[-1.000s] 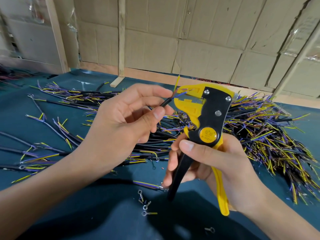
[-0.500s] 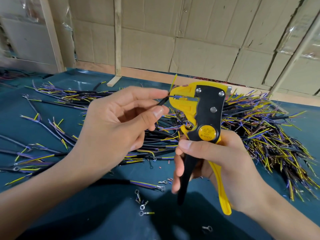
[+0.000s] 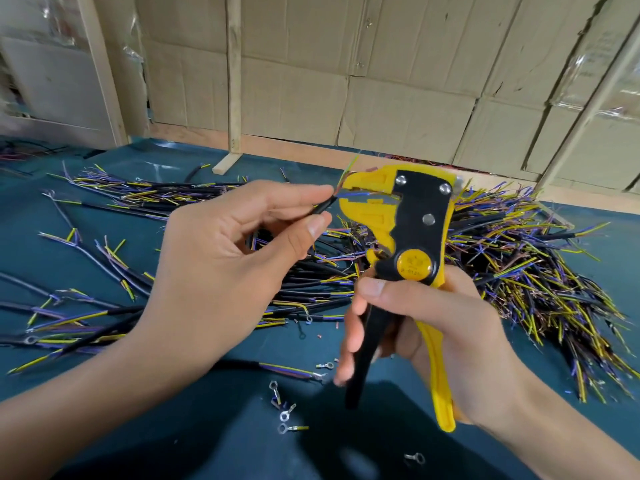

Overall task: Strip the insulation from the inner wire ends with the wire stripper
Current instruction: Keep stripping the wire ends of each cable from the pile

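Above the green table [image 3: 104, 393], my left hand [image 3: 221, 271] pinches the black cable [image 3: 322, 208], its blue inner wire [image 3: 349, 195] lying in the stripper's mouth. My right hand [image 3: 433, 337] grips the yellow wire stripper [image 3: 412, 244] by both handles. The wire looks thin and limp, so I'd hold the stiffer jacket just beside the tool.

My left hand [image 3: 221, 271] pinches a black cable [image 3: 323, 207] between thumb and forefinger, its blue inner wire [image 3: 349, 195] fed into the head of the yellow-black wire stripper [image 3: 408, 237]. My right hand [image 3: 429, 327] grips both handles. Cut cables [image 3: 519, 258] piled toward the table's [image 3: 104, 427] far edge, ring terminals [image 3: 284, 415] near edge.
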